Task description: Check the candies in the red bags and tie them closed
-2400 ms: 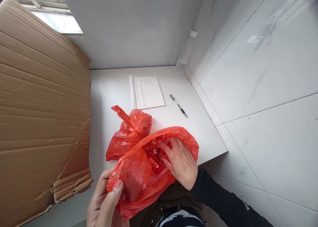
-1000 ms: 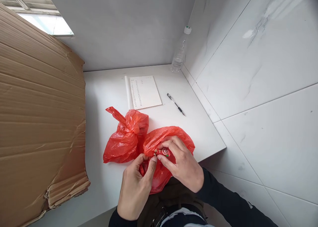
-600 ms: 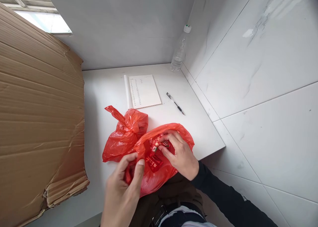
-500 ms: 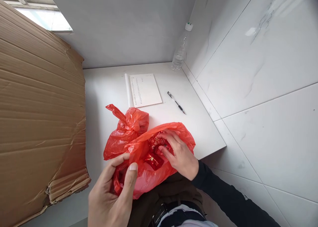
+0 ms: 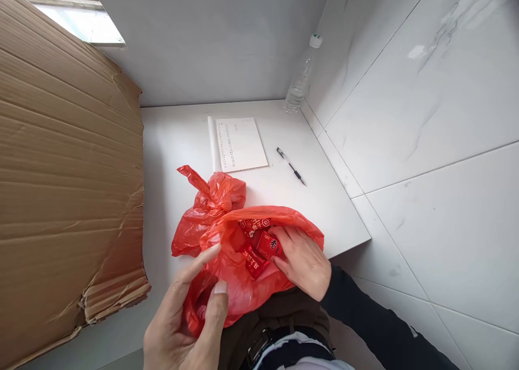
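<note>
An open red plastic bag (image 5: 227, 275) lies at the near edge of the white table (image 5: 178, 143), with several small red packets (image 5: 257, 246) inside it. My left hand (image 5: 186, 316) pinches the bag's near rim between thumb and fingers and holds the mouth open. Inside the bag, my right hand (image 5: 302, 259) has its fingers closed on one red packet (image 5: 271, 244). A second red bag (image 5: 208, 208), knotted shut, rests just behind and to the left.
A sheet of printed paper (image 5: 239, 143) and a black pen (image 5: 291, 166) lie farther back on the table. A clear water bottle (image 5: 302, 75) stands in the far right corner by the tiled wall. A large cardboard sheet (image 5: 65, 186) fills the left side.
A second ago both hands met over a packet at the bag's mouth. Since then my left hand pulled the rim back toward me, opening the bag, and my right hand went deeper inside.
</note>
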The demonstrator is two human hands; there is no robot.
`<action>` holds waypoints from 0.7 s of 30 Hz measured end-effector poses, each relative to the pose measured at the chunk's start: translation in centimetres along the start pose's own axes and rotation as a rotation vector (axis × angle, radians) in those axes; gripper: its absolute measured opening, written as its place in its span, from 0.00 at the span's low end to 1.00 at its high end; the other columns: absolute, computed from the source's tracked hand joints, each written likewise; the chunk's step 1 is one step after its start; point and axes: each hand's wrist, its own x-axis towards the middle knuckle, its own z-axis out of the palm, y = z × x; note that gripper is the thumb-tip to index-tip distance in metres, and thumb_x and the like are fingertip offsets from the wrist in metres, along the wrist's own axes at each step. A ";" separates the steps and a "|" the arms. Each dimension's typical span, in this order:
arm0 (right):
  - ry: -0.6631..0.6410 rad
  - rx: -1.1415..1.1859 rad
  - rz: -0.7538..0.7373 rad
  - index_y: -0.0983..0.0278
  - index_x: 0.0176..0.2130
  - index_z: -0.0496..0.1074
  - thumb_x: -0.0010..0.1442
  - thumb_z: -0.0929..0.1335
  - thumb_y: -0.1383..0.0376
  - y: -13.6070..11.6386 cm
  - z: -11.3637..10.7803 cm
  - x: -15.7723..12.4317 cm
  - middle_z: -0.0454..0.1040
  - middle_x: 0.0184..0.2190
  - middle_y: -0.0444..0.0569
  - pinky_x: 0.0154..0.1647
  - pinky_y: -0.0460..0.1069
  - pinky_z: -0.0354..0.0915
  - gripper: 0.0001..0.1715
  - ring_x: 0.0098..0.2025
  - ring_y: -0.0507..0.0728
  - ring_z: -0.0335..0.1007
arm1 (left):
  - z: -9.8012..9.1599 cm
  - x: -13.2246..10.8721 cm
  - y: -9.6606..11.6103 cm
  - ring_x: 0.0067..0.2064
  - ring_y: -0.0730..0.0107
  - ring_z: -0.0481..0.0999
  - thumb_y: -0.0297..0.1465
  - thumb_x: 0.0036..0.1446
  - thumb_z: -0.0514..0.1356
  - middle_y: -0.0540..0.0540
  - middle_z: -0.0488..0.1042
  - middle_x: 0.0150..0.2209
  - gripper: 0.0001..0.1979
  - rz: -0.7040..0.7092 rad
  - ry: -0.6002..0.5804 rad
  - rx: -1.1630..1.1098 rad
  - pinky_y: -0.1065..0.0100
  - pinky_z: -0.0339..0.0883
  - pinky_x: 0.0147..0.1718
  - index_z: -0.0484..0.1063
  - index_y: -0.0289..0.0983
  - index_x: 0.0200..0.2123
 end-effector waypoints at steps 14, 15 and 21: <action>0.014 0.165 -0.028 0.59 0.60 0.65 0.65 0.64 0.73 -1.5 -1.6 -1.5 0.68 0.51 0.53 0.48 0.58 0.73 0.26 0.48 0.62 0.72 | -0.2 -0.2 -1.4 0.37 0.76 0.78 0.38 0.56 0.65 0.55 0.81 0.38 0.12 0.056 0.034 -0.035 0.84 0.71 0.35 0.80 0.52 0.45; -0.014 0.234 -0.067 0.58 0.61 0.65 0.66 0.63 0.72 -1.5 -1.7 -1.5 0.68 0.52 0.51 0.49 0.57 0.73 0.26 0.48 0.60 0.73 | -0.2 -0.2 -1.4 0.38 0.75 0.79 0.38 0.57 0.65 0.55 0.81 0.38 0.11 0.068 0.025 -0.025 0.85 0.71 0.36 0.81 0.51 0.44; -0.032 0.400 -0.090 0.61 0.61 0.66 0.71 0.60 0.65 -1.1 -2.3 -0.6 0.72 0.53 0.51 0.52 0.55 0.71 0.21 0.50 0.58 0.73 | -0.3 -0.2 -1.5 0.39 0.74 0.79 0.38 0.57 0.65 0.53 0.81 0.38 0.10 0.092 -0.011 -0.006 0.83 0.71 0.40 0.81 0.48 0.43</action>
